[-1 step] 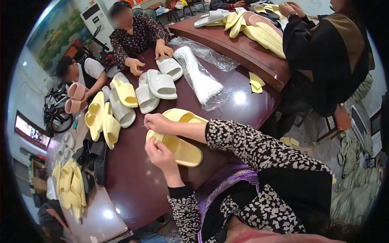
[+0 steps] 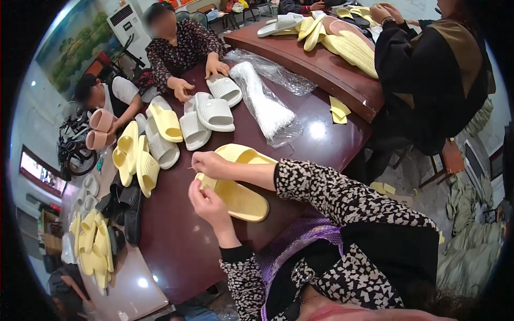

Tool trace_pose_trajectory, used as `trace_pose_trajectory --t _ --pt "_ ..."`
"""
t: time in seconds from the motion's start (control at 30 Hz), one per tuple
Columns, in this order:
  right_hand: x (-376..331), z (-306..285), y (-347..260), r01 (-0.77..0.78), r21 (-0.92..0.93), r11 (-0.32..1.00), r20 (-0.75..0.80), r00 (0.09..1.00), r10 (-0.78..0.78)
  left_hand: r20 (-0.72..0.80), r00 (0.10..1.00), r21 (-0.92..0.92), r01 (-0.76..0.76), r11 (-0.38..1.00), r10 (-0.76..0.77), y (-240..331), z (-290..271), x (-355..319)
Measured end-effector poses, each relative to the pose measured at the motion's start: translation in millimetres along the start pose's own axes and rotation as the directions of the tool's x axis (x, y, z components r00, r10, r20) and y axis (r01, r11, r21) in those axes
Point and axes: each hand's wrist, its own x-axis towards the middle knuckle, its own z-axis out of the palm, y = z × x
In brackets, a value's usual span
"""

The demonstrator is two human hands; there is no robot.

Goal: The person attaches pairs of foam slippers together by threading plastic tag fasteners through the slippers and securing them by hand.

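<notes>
A pair of yellow slide slippers lies in front of me on the dark red table. One slipper [image 2: 241, 202] is nearest me, and the other yellow slipper [image 2: 249, 154] lies just beyond it. My right hand [image 2: 210, 163] is closed in a pinch above their strap end, a thin pale strand showing at its fingertips. Just below, beside the nearer slipper's strap, my left hand [image 2: 210, 202] has its thumb and fingers pressed together; whatever they hold is too small to make out. My right forearm passes over the slippers and hides part of them.
Grey slippers [image 2: 214, 112] and yellow slippers [image 2: 144, 168] stand left of and beyond my hands. A plastic bag of white strands [image 2: 262, 101] lies farther off. Across the table [image 2: 176, 235], a co-worker's hands [image 2: 217, 67] touch a grey slipper. Black slippers [image 2: 131, 214] sit at the left edge.
My left hand has shifted slightly left and up, closer to my right fingertips. The co-worker's hand across the table has moved slightly. The slippers lie nearly as before.
</notes>
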Motion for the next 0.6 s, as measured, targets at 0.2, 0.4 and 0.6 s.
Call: trace_pose_trajectory --t 0.2,0.4,0.6 --pt "-34.5 0.5 -18.5 0.019 0.276 0.961 -0.030 0.999 -0.011 0.434 0.792 -0.418 0.599 0.683 -0.430 -43.6 -1.6 20.8" --pt "-39.1 -12.6 -16.6 0.036 0.220 0.975 -0.112 0.994 -0.011 0.371 0.795 -0.342 0.597 0.726 -0.480 -51.0 6.9 18.0" --pt "-39.6 -21.5 -25.4 -0.119 0.413 0.903 -0.087 0.982 0.170 0.400 0.691 -0.611 0.691 0.388 -0.602 -34.9 -0.6 26.4"
